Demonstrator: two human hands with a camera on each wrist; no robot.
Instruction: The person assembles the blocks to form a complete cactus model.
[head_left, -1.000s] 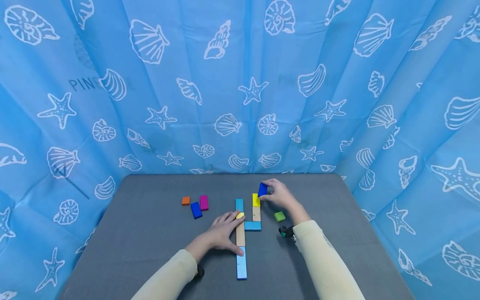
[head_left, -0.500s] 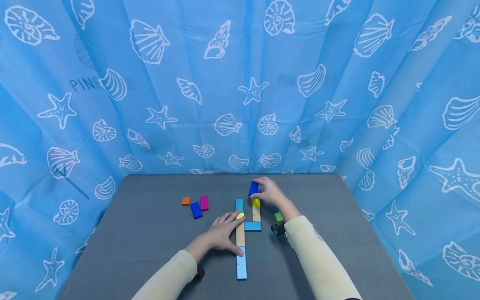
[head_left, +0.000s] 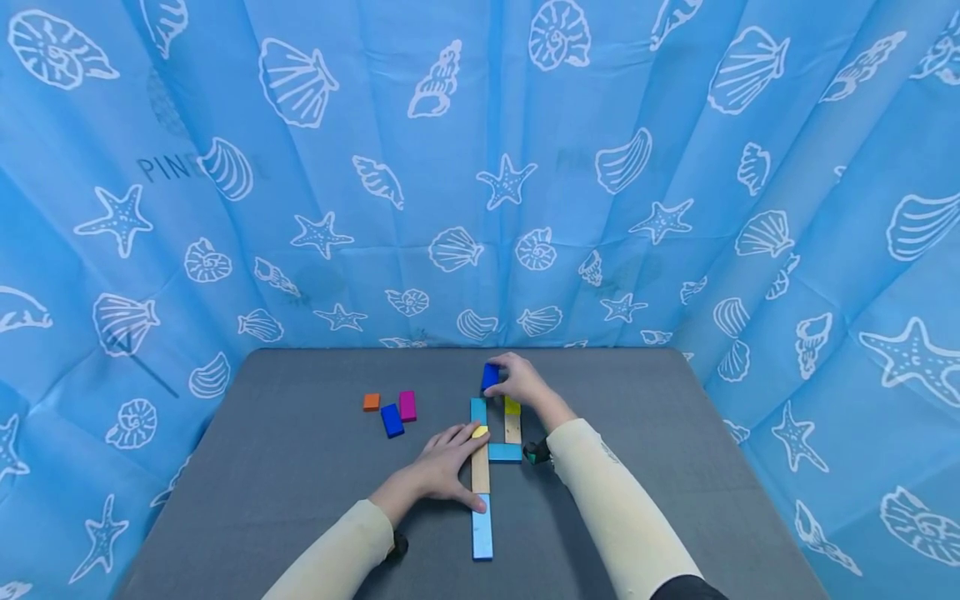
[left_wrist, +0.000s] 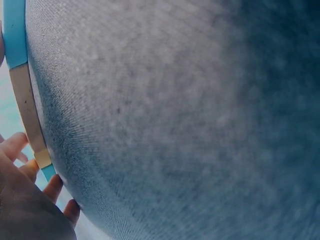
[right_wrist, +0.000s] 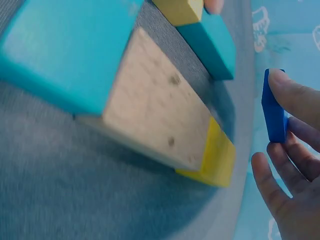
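My right hand (head_left: 521,383) pinches a dark blue block (right_wrist: 273,107) between thumb and fingertips, just past the far end of a row of blocks. That row runs away from me: a light blue block (head_left: 482,533), a bare wooden block (head_left: 481,471), a small yellow block (head_left: 480,432) and a teal block (head_left: 478,410). My left hand (head_left: 442,465) lies spread over the row, thumb on the light blue block and fingertips at the yellow one. A side branch holds a teal block (head_left: 506,452), a wooden block (right_wrist: 155,105) and a yellow block (right_wrist: 215,155), partly behind my right hand in the head view.
On the left of the grey table (head_left: 300,467) lie an orange block (head_left: 371,402), a dark blue block (head_left: 392,421) and a magenta block (head_left: 407,406). A blue shell-print curtain (head_left: 480,208) hangs behind the table's far edge.
My right hand has carried the dark blue block leftward, from beside the side branch's yellow block to beyond the teal end of the row. My right forearm now covers the green block. My left hand stays put.
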